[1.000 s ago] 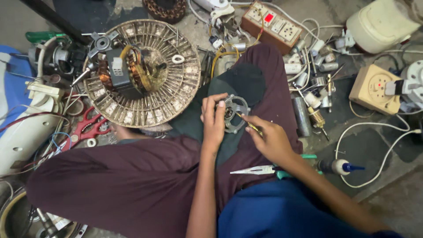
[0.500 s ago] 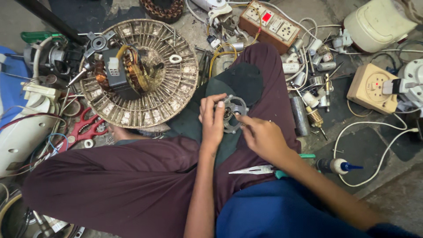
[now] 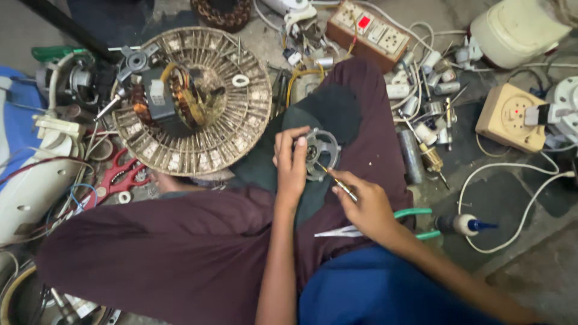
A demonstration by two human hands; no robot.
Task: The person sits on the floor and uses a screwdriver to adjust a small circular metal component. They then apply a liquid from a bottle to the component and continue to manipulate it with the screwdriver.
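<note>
Centre of frame: left hand (image 3: 291, 165) has its grip clamped on a round metal motor bracket (image 3: 319, 153), held over the person's crossed legs. Right hand (image 3: 368, 206), just right of it, has its fingers closed on a thin screwdriver (image 3: 337, 182), whose tip meets the bracket's lower edge. Upper left of centre: a round fan guard (image 3: 241, 129) carrying a motor (image 3: 174, 99). Lower right of centre: green-handled pliers (image 3: 415, 213) beside the right wrist. Right edge: beige socket box (image 3: 509, 117) on the floor.

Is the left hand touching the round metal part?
Touching. The head view shows the left hand with its fingers wrapped over the edge of the round metal part, holding it above the lap.
</note>
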